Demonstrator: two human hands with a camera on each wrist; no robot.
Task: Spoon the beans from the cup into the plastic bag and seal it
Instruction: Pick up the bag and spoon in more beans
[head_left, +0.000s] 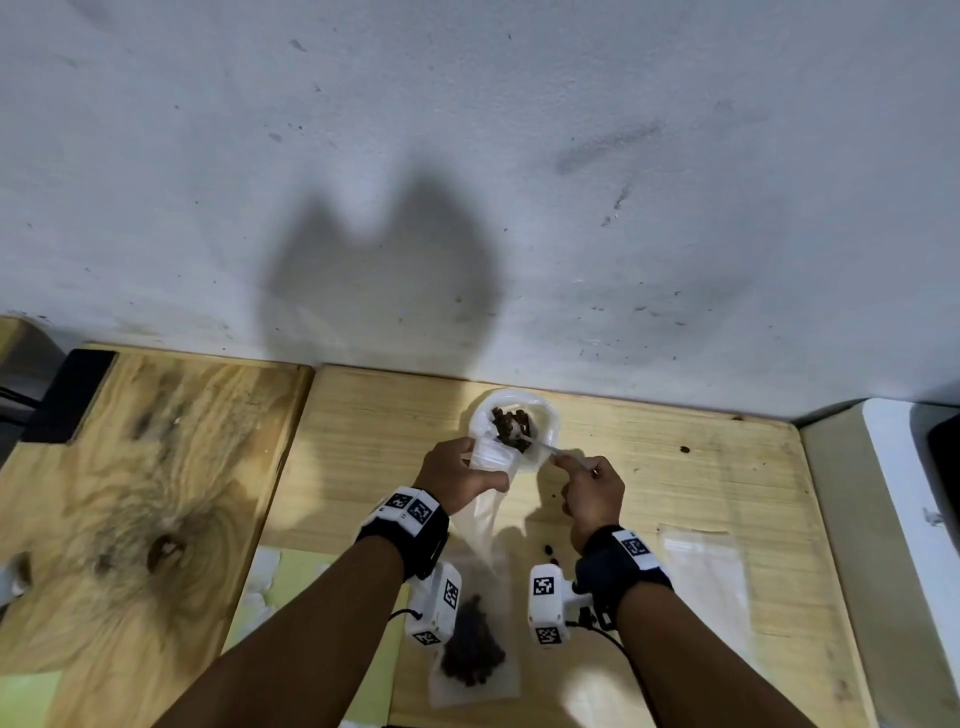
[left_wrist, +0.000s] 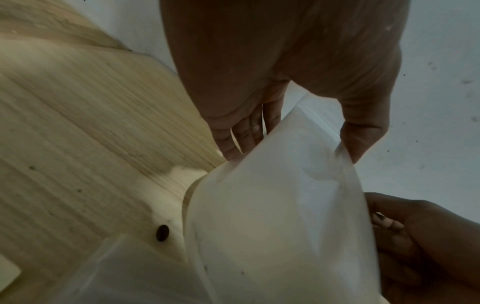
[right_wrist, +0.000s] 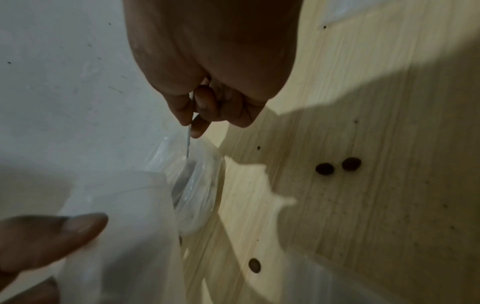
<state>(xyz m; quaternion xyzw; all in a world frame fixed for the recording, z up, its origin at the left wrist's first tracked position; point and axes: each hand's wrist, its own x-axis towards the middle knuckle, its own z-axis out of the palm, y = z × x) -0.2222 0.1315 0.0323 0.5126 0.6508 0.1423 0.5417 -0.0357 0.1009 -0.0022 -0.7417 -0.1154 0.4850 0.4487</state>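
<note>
The likeliest fault from here is a spill: the mouth of the plastic bag (head_left: 491, 457) sits right beside the rim of the cup (head_left: 543, 415), and if your spoon (head_left: 550, 450) tips on the way across, or the limp film folds shut, beans will drop onto the table (head_left: 701, 493). Several loose beans (right_wrist: 324, 169) already lie there. Pulling the bag could also drag its loaded bottom, where a heap of beans (head_left: 470, 660) rests near you.

Your left hand (head_left: 460, 475) is closed on the bag's upper edge, thumb on one side and fingers (left_wrist: 244, 135) on the other, holding the mouth up. Your right hand (head_left: 592, 493) is curled round the spoon's handle, pinching it between thumb and fingertips; the bowl reaches into the cup, which still holds beans and stands by the wall (head_left: 519, 182).
</note>
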